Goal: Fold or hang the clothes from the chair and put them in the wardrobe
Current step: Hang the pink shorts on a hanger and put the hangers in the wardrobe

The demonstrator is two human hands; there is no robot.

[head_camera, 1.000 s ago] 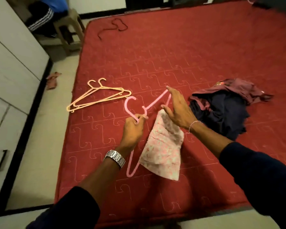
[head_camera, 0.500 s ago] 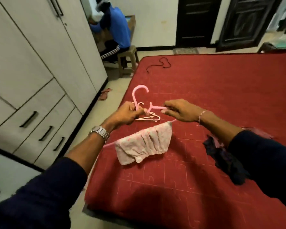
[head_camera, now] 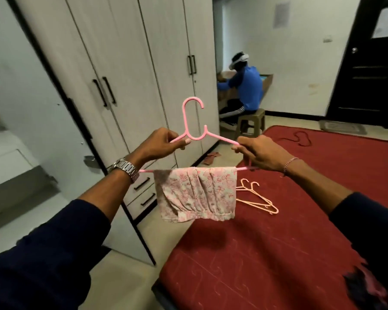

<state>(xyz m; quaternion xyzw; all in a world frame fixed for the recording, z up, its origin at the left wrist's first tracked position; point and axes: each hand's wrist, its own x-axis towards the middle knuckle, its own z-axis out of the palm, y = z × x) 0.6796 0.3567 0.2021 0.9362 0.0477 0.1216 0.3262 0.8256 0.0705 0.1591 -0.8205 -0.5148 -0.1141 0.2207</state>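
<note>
A pink hanger [head_camera: 189, 121] is held upright in the air in front of me, hook up. My left hand [head_camera: 160, 144] grips its left shoulder and my right hand [head_camera: 257, 151] pinches its right end. A pink floral garment [head_camera: 197, 193] hangs folded over the hanger's bottom bar. The white wardrobe [head_camera: 126, 63] stands behind, its tall doors closed. A dark pile of clothes [head_camera: 365, 287] lies on the red bed [head_camera: 278, 253] at the bottom right.
Two peach hangers [head_camera: 255, 198] lie on the bed below my right hand. A dark cord [head_camera: 298, 139] lies at the bed's far end. A person in blue sits on a stool [head_camera: 251, 121] past the wardrobe. A cloth scrap [head_camera: 212, 156] lies on the floor.
I have lifted the hanger with the floral garment off the bed to chest height, and my view has turned from the bed up toward the wardrobe.
</note>
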